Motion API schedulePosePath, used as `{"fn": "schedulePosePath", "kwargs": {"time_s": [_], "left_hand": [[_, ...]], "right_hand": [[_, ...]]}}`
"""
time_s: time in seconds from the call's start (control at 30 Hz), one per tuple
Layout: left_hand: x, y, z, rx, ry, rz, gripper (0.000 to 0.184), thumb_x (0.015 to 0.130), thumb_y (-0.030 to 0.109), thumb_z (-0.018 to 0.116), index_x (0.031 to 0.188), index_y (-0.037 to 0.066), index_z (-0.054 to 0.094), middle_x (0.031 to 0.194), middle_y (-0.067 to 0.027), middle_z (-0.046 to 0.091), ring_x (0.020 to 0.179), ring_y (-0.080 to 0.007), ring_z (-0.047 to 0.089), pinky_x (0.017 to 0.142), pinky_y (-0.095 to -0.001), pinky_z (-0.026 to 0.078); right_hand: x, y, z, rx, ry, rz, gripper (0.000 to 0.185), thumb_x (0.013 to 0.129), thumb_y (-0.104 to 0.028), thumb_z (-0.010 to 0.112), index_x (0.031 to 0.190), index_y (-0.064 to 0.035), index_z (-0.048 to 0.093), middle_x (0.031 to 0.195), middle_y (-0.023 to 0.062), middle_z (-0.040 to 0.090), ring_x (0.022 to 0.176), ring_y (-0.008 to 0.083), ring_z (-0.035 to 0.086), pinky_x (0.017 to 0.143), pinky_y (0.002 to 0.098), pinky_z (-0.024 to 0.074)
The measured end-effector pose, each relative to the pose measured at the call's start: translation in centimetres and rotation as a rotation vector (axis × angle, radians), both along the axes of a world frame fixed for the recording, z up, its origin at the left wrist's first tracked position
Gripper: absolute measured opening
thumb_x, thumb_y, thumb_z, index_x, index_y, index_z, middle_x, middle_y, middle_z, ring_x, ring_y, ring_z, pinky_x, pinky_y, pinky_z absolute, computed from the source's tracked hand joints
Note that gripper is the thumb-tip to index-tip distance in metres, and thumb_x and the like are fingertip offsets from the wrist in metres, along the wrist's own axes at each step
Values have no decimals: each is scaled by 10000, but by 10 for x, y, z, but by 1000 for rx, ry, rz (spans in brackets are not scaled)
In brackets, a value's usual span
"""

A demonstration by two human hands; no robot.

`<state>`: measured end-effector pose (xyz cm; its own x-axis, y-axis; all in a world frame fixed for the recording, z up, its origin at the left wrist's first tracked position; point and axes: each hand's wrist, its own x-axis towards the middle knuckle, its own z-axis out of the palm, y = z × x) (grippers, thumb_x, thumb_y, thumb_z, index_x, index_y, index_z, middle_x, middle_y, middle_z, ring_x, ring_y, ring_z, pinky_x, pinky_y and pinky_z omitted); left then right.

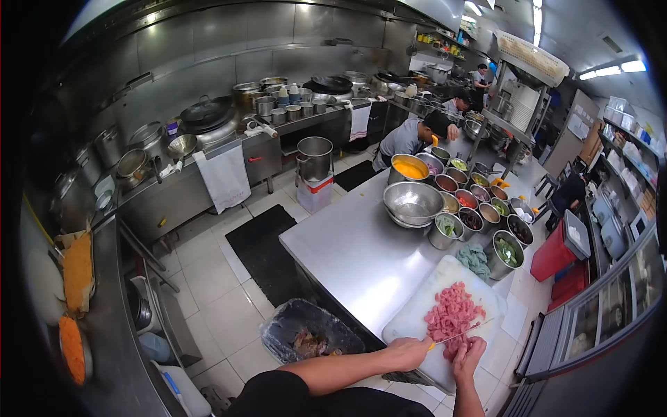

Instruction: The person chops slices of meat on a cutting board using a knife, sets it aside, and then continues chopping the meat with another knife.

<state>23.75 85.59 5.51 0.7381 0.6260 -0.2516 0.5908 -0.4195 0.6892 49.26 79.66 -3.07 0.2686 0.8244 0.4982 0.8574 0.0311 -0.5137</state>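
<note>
A knife [467, 332] with a yellow handle is in my left hand [408, 354], which is closed round the handle. Its blade reaches to the right across the near part of the diced raw meat [450, 313]. Just on the near side of the blade, my right hand [470, 356] has its fingers curled and pressed onto a piece of the pink meat; the fingertips are partly hidden. Beneath the meat lies a white cutting board [410, 321], at the near corner of the steel table [333, 243].
Beyond the board stand a folded green cloth [473, 260], steel bowls [413, 201] and several tubs of ingredients [507, 251]. A black bin [278, 333] with scraps is left of the table. A co-worker [410, 139] leans over the far side. Woks [206, 115] line the stove.
</note>
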Motion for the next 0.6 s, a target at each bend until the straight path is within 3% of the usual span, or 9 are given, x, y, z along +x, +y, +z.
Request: {"fn": "schedulePosePath", "kwargs": {"time_s": [0.17, 0.33, 0.47, 0.6], "left_hand": [[24, -2, -22, 74, -15, -3, 294, 1010, 191, 376, 1203, -6, 477, 911, -251, 696, 853, -451, 688, 711, -563, 501], [-4, -7, -7, -78, 100, -15, 296, 1018, 204, 372, 1213, 5, 474, 981, -253, 693, 902, -448, 689, 739, -570, 512], [-45, -17, 23, -147, 281, -60, 334, 1008, 179, 373, 1262, -9, 481, 1076, -267, 688, 980, -437, 690, 788, -563, 533], [-50, -20, 3, -150, 229, -8, 298, 1039, 245, 339, 1186, 23, 474, 1009, -263, 683, 945, -459, 677, 788, -570, 511]], "right_hand": [[-1, 5, -3, -37, -64, -28, 152, 893, -81, 551, 1004, 13, 504, 1048, 199, 481, 1011, 370, 477, 909, 464, 408], [-2, 11, -18, -89, -37, -64, 220, 812, -72, 615, 997, 8, 526, 1065, 216, 519, 1011, 396, 482, 901, 505, 399], [-7, 11, -12, -53, 2, -49, 216, 822, -67, 621, 1001, 10, 528, 1050, 206, 528, 1003, 387, 493, 893, 496, 411], [-6, 10, -10, -61, 11, -7, 183, 852, -46, 613, 1001, 12, 526, 1064, 202, 515, 997, 365, 498, 874, 467, 432]]}}
